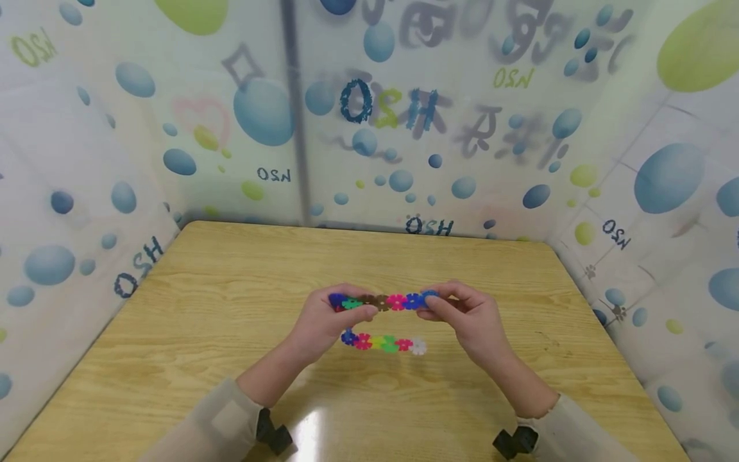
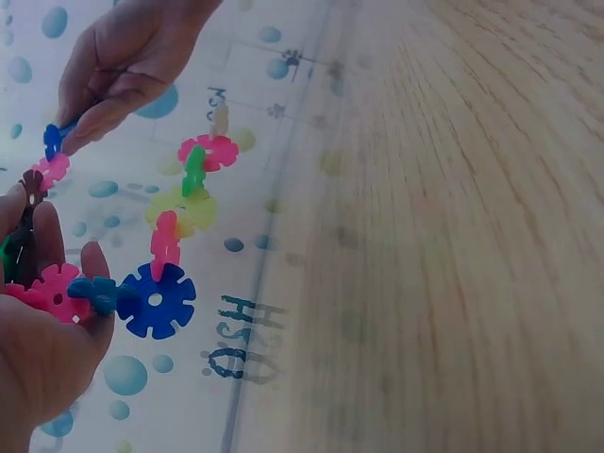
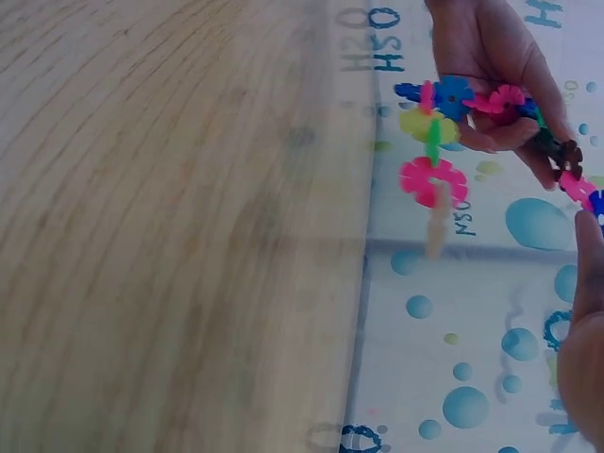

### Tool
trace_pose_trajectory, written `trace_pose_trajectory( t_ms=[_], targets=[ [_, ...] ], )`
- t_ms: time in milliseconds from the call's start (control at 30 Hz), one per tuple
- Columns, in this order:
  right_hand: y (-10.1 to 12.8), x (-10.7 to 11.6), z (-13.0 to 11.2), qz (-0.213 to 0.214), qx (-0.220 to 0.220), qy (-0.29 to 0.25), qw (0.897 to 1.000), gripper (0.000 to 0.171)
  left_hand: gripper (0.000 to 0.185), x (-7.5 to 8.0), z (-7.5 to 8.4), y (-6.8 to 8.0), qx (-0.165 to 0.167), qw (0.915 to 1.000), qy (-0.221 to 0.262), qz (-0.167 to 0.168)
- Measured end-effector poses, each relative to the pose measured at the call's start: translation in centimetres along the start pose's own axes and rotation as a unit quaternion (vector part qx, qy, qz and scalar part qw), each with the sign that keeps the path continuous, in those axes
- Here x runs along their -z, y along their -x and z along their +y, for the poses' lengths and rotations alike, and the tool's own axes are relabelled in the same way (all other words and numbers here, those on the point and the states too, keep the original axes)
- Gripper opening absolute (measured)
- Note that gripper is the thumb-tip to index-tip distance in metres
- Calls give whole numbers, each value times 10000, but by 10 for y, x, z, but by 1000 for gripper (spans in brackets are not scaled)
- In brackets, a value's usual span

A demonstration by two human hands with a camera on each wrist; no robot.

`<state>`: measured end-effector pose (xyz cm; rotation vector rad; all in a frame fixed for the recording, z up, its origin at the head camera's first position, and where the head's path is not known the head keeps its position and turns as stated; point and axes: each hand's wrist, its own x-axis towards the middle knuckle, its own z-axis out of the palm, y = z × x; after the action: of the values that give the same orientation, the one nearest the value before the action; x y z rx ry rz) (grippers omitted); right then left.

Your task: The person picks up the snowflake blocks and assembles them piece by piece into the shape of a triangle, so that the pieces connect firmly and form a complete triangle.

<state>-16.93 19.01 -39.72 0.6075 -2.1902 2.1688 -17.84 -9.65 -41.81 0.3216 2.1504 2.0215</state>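
Observation:
Both hands hold a chain of interlocked plastic snowflake discs [image 1: 396,302] above the table. My left hand [image 1: 316,326] grips the chain near its bend, thumb in front, beside green and brown discs. With thumb and fingers, my right hand [image 1: 478,324] pinches a blue disc [image 1: 429,296] at the upper row's right end. From the left hand a lower row hangs free, running through dark blue, pink, yellow and green to a white disc [image 1: 418,347]. The left wrist view shows a dark blue disc [image 2: 156,311] just beyond the left fingertips. Some discs are hidden in the left palm.
The wooden table [image 1: 231,276] lies beneath both hands. Curtain-like walls [image 1: 323,173] printed with bubbles and letters stand at its back and both sides. A dark strapped device sits on each wrist, by the light sleeves.

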Motion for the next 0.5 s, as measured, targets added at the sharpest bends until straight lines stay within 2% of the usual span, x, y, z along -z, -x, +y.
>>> trace_pose_trajectory(
  t_ms=[100, 233, 500],
  targets=[
    [1, 0, 1, -41, 46, 7, 10000, 21, 29, -1, 1, 0, -53, 10000, 62, 31],
    [1, 0, 2, 126, 109, -58, 9998, 24, 29, -3, 3, -1, -117, 9997, 204, -30],
    [1, -4, 5, 225, 245, -163, 9993, 22, 27, -3, 1, -1, -46, 9993, 379, 18]
  ],
)
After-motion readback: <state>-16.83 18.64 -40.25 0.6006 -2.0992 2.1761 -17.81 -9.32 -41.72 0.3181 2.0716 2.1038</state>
